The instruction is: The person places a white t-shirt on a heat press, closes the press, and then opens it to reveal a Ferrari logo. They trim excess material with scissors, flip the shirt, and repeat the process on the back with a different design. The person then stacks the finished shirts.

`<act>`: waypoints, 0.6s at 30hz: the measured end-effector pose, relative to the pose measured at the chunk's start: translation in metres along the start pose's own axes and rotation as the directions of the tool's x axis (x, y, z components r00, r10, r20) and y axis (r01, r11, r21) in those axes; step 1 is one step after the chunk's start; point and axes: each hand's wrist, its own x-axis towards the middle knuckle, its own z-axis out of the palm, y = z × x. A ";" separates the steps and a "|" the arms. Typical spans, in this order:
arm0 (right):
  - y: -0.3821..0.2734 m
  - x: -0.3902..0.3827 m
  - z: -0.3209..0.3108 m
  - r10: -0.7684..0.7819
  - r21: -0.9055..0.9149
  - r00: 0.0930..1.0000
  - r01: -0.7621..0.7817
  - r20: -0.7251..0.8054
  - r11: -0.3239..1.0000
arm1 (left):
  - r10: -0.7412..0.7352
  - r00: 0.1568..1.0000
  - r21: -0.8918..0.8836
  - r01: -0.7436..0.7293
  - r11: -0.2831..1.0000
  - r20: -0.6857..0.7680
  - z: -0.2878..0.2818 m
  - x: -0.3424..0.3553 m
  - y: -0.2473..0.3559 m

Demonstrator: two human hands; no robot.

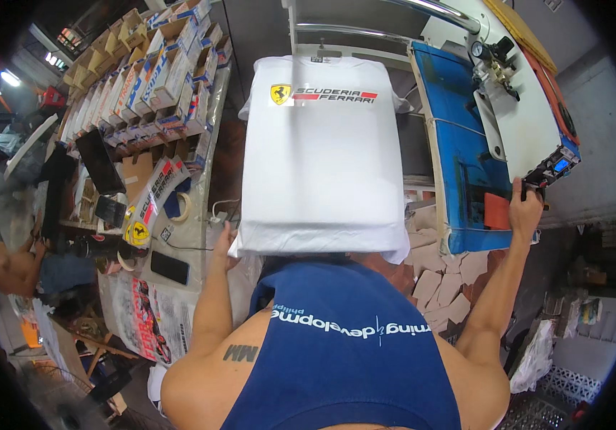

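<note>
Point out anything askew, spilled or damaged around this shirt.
Pale, jagged pieces low down to the right of the white shirt look odd: irregular shapes with uneven gaps, as if broken, though they may be paving. The shirt lies roughly straight, with no obvious stain.

The T-shirt [322,172] was white, marked by a yellow shield [280,94] with a black horse and by black lettering [327,93] with red bars. The vest [337,373] was navy, its print [326,323] white and pale blue. The board [469,150] was strong blue (smudged darker in places), the small sheet [496,211] orange-red, the phone [169,267] black, the little screen [561,165] bright blue, the boxes [152,80] white with blue and red print.
</note>
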 end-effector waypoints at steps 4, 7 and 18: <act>-0.064 -0.077 0.010 -0.142 0.242 0.940 0.223 -0.310 0.945 | -0.130 0.990 0.416 0.141 0.899 -0.054 0.051 -0.045 0.054; -0.126 -0.184 0.074 0.001 0.598 0.983 -0.114 0.186 0.793 | -0.149 0.983 0.608 0.184 0.773 -0.109 0.059 -0.069 0.060; -0.069 -0.139 0.067 -0.104 0.505 0.531 -0.702 0.841 0.502 | 0.024 1.000 0.784 -0.026 0.620 0.014 0.112 -0.091 0.136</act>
